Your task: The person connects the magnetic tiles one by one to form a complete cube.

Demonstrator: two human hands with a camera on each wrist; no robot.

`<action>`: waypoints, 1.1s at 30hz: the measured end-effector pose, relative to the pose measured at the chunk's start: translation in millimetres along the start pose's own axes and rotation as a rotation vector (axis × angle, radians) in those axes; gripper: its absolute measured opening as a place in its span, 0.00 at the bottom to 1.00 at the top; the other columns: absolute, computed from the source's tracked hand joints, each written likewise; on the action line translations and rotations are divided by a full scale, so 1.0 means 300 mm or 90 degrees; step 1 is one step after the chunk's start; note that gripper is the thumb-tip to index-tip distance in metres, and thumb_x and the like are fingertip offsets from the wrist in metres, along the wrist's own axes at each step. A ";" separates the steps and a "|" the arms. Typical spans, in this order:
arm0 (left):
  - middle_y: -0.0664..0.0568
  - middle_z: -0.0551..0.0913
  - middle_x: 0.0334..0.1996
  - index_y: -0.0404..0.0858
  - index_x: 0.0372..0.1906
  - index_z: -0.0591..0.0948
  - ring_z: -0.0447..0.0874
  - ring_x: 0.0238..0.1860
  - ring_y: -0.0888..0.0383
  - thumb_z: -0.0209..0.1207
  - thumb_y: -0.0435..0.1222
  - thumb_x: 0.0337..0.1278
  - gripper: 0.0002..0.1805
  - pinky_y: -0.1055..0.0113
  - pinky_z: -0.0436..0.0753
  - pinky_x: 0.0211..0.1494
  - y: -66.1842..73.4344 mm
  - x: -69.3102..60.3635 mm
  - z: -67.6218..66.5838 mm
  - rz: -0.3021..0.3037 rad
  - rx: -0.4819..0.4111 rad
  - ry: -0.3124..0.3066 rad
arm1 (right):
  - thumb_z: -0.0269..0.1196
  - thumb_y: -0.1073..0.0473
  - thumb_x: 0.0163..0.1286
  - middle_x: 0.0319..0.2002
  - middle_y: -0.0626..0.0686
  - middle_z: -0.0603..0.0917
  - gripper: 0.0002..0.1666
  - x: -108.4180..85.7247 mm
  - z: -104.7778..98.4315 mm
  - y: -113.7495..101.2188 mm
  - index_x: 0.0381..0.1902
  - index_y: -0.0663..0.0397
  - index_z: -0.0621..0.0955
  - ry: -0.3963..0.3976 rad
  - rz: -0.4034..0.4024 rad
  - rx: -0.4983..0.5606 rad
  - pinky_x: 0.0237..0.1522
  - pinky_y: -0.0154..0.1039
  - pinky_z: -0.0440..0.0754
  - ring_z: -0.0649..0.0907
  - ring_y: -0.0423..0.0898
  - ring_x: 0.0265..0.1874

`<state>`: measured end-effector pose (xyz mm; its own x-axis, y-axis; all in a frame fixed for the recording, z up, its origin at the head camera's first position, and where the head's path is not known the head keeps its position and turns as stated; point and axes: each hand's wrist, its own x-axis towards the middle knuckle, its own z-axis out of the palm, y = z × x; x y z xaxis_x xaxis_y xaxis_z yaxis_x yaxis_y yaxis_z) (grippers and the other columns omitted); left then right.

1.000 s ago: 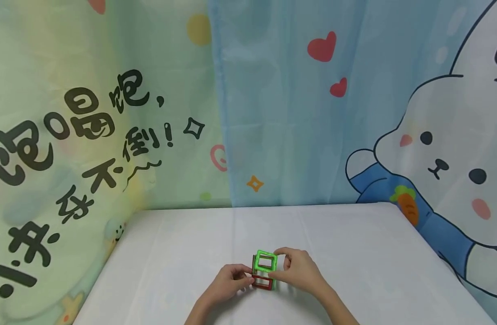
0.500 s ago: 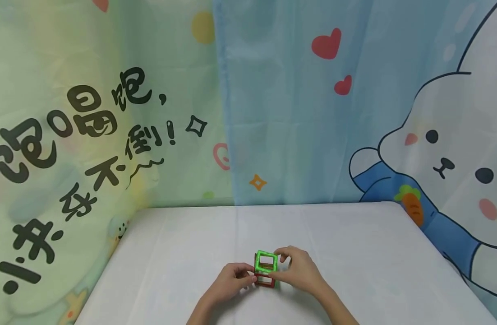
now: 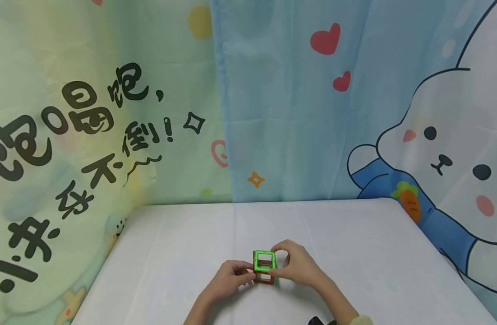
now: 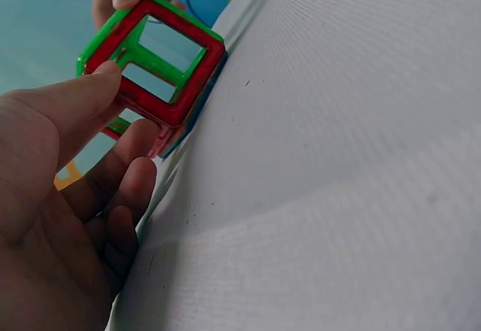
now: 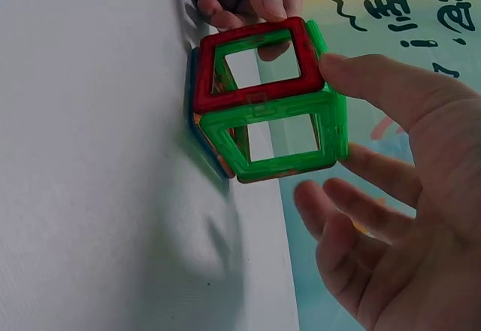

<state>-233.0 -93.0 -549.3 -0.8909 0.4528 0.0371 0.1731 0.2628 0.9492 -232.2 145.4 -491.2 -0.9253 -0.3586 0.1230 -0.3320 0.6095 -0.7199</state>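
A small cube of see-through magnetic tiles stands on the white table, in the middle near the front in the head view. A green square frame tile (image 3: 255, 262) lies on top. Red frame tile (image 3: 264, 282) forms the front side. The right wrist view shows a green side tile (image 5: 218, 139) and a blue tile (image 5: 190, 83) at the base. My left hand (image 3: 231, 279) pinches the cube's left side, its thumb on a red tile (image 4: 169, 111) in the left wrist view. With thumb and forefinger, my right hand (image 3: 300, 265) pinches the top green tile's right side.
The white tabletop (image 3: 183, 243) extends around the cube. Behind it hangs a printed curtain (image 3: 273, 135) with hearts, writing and a rabbit. A dark object (image 3: 315, 321) shows at the bottom edge beside a pale sleeve cuff (image 3: 361, 320).
The green top tile was tilted and now lies squarer on the cube. Both hands keep their hold. A dark object and the right sleeve cuff have come into view at the bottom.
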 end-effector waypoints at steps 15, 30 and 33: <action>0.55 0.84 0.25 0.36 0.45 0.86 0.76 0.24 0.63 0.65 0.37 0.58 0.12 0.71 0.71 0.25 0.003 -0.002 0.004 -0.012 0.010 0.000 | 0.77 0.49 0.49 0.45 0.51 0.83 0.30 0.017 -0.020 0.016 0.49 0.51 0.81 -0.068 0.021 0.017 0.25 0.37 0.77 0.78 0.41 0.22; 0.55 0.86 0.30 0.37 0.40 0.88 0.79 0.30 0.63 0.67 0.34 0.57 0.08 0.70 0.76 0.34 0.002 -0.004 0.008 -0.028 0.014 0.005 | 0.77 0.50 0.51 0.47 0.54 0.82 0.34 0.013 -0.025 0.018 0.54 0.54 0.78 -0.098 -0.002 0.021 0.25 0.36 0.76 0.78 0.42 0.23; 0.56 0.85 0.29 0.37 0.41 0.87 0.79 0.29 0.63 0.67 0.34 0.55 0.09 0.70 0.76 0.32 0.010 -0.012 0.001 -0.016 0.020 0.004 | 0.77 0.51 0.50 0.49 0.56 0.81 0.39 0.008 -0.029 0.021 0.58 0.57 0.76 -0.106 -0.003 0.027 0.27 0.37 0.77 0.78 0.42 0.25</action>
<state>-229.1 -93.4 -546.6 -0.8974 0.4410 0.0153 0.1638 0.3008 0.9395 -238.2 154.5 -489.4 -0.8798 -0.4751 0.0141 -0.3247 0.5791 -0.7478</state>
